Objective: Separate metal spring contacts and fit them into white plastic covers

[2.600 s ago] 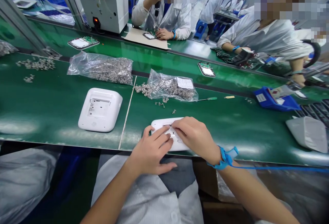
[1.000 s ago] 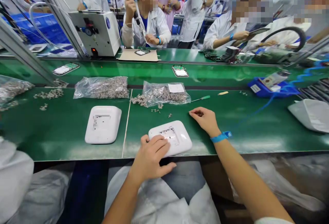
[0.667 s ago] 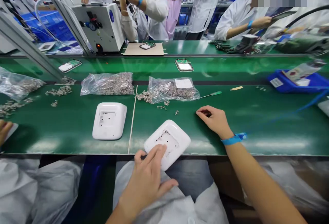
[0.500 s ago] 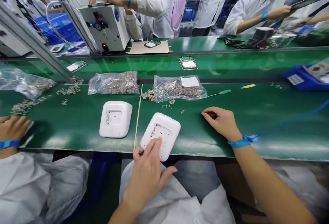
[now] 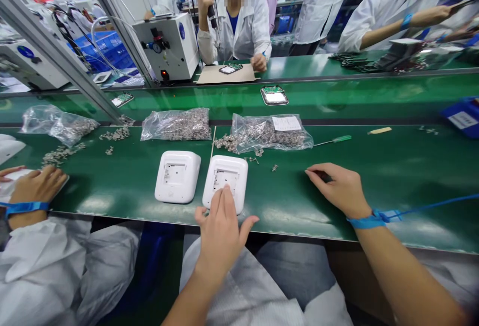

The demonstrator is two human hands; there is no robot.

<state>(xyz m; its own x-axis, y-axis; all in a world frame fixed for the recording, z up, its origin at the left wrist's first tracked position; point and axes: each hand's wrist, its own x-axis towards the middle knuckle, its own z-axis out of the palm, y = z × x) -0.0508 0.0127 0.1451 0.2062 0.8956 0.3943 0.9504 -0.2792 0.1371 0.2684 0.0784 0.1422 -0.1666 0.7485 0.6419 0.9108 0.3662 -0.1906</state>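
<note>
While the left hand [image 5: 222,226] steadies the white housing [image 5: 239,181], the right hand [image 5: 339,186] stands clear of it, to the right and low over the table [image 5: 284,201]. The white housing lies near the front edge, recess facing up, just beside a second white housing [image 5: 177,176] on its left.

Left grip: fingers extended, tips resting on the recessed face, thumb spread away from the shell; nothing is enclosed. Right grip: thumb and forefinger drawn together at the tips, remaining fingers curled. Whether a small part sits between them cannot be told.

The step in hand appears to be positioning and steadying the shell. For good results, apply light, even pressure with the left fingertips, enough to prevent rotation without pushing the shell toward the edge. Leave the recess details uncovered where possible. Maintain a gap to the second white housing so that the shells do not rub.

Loose metal parts [image 5: 275,168] lie between the shell and the right hand, in front of a clear bag [image 5: 262,131] of similar pieces. Route the right wrist strap [image 5: 368,220] and its cord clear of them.
</note>
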